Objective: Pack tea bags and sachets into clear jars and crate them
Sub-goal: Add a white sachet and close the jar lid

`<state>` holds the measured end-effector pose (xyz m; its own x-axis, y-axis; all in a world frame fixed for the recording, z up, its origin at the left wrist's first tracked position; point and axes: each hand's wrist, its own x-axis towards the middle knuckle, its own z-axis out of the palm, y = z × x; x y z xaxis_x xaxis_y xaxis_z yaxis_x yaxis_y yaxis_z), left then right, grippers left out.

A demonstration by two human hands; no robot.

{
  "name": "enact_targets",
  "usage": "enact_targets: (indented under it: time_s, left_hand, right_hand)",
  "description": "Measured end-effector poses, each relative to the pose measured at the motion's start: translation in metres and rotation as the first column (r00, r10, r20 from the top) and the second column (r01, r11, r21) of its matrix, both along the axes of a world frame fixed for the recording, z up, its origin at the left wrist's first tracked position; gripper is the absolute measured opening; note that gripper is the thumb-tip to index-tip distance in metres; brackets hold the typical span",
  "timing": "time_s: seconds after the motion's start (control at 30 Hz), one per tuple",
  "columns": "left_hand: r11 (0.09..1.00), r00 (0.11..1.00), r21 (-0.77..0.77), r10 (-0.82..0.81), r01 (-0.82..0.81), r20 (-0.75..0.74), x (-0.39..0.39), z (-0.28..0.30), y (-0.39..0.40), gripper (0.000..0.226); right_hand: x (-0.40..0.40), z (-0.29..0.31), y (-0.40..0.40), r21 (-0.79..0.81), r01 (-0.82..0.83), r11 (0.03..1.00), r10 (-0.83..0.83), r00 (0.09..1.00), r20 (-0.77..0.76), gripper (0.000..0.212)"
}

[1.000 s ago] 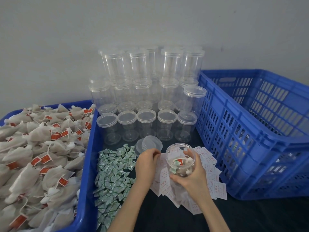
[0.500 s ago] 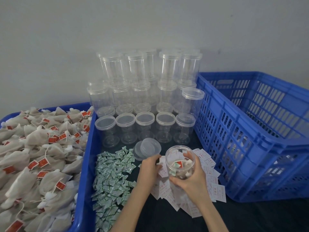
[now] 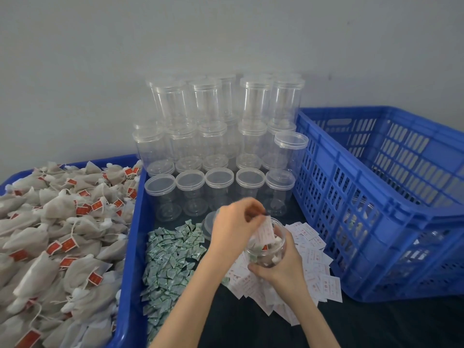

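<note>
**Slip at the jar mouth**

Head view: my right hand [image 3: 281, 268] cups the open jar [image 3: 267, 243] from below, fingers curled round its lower wall, tilting it toward me above the scattered white slips [image 3: 317, 270]. The jar already holds tea bags and a green sachet. My left hand [image 3: 234, 228] hangs over the mouth, fingertips pinching a white slip [image 3: 265, 231] whose lower end dips inside the rim. Just behind that hand lies a loose lid [image 3: 208, 226] on the dark cloth. Green sachets [image 3: 170, 257] are heaped to the left of my forearm. Further left, a blue bin [image 3: 130, 247] is piled with tea bags [image 3: 57, 234]. Empty lidded jars [image 3: 218, 151] stand stacked against the wall. The blue crate [image 3: 376, 197] sits on the right, with filled jars dimly visible through its slats.
</note>
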<state>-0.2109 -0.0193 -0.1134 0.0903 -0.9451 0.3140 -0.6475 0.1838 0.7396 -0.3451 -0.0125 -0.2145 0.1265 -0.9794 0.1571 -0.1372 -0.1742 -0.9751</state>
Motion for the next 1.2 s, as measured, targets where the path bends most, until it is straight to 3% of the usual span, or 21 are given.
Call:
enact_targets:
  time_s: [0.07, 0.13, 0.33, 0.47, 0.57, 0.7, 0.8, 0.87, 0.93, 1.0, 1.13, 1.2]
  left_hand:
    - [0.995, 0.956, 0.1, -0.012, -0.018, 0.293, -0.004, -0.002, 0.0, 0.01]
    - [0.99, 0.898, 0.125, -0.001, -0.061, 0.441, -0.004, -0.003, 0.0, 0.015]
    - [0.994, 0.786, 0.098, -0.092, 0.041, 0.612, -0.001, 0.009, 0.004, 0.033]
    - [0.99, 0.755, -0.02, -0.094, 0.14, 0.649, 0.007, 0.015, 0.009, 0.024]
    - [0.988, 0.73, 0.116, -0.156, 0.105, 0.665, 0.011, 0.009, 0.006, 0.033]
    - [0.962, 0.803, 0.234, -0.25, 0.142, 0.542, 0.013, 0.001, 0.006, 0.041]
    - [0.959, 0.938, 0.136, -0.272, 0.248, 0.215, 0.021, -0.001, 0.007, 0.032]
    - [0.94, 0.947, 0.119, -0.315, 0.32, -0.055, 0.026, -0.005, 0.01, 0.059]
    - [0.905, 0.912, 0.182, -0.342, 0.384, -0.224, 0.028, -0.013, 0.013, 0.088]
    - [0.904, 0.905, 0.192, -0.323, 0.381, -0.277, 0.027, -0.021, 0.011, 0.099]
    - [0.952, 0.913, 0.114, -0.23, 0.283, -0.337, 0.028, -0.021, 0.009, 0.078]
    - [0.968, 0.935, 0.069, -0.212, 0.24, -0.285, 0.027, -0.013, 0.012, 0.075]
  right_hand:
    - [0.002, 0.003, 0.0, -0.013, -0.006, 1.0, 0.006, 1.0, -0.011, 0.086]
    - [0.004, 0.005, 0.0, -0.027, -0.021, 0.999, 0.021, 0.999, -0.027, 0.091]
    - [0.007, 0.01, -0.001, -0.028, -0.034, 0.999, 0.033, 0.999, -0.027, 0.093]
    - [0.005, 0.014, -0.002, -0.024, -0.036, 0.999, 0.036, 0.999, -0.012, 0.091]
    - [0.003, 0.018, -0.001, -0.03, -0.034, 0.999, 0.033, 0.999, -0.009, 0.091]
    - [-0.001, 0.023, -0.001, -0.034, -0.036, 0.999, 0.035, 0.999, -0.026, 0.093]
    - [-0.005, 0.026, -0.004, -0.032, -0.037, 0.999, 0.037, 0.999, -0.013, 0.092]
    - [-0.006, 0.03, -0.007, -0.037, -0.036, 0.999, 0.035, 0.999, -0.005, 0.092]
    - [-0.004, 0.035, -0.01, -0.048, -0.04, 0.998, 0.039, 0.999, -0.013, 0.092]
    - [-0.005, 0.043, -0.014, -0.047, -0.076, 0.996, 0.074, 0.996, -0.039, 0.094]
    - [-0.016, 0.064, -0.021, 0.038, -0.284, 0.958, 0.286, 0.956, -0.067, 0.111]
    - [-0.02, 0.084, -0.025, 0.016, -0.256, 0.967, 0.256, 0.962, -0.096, 0.105]
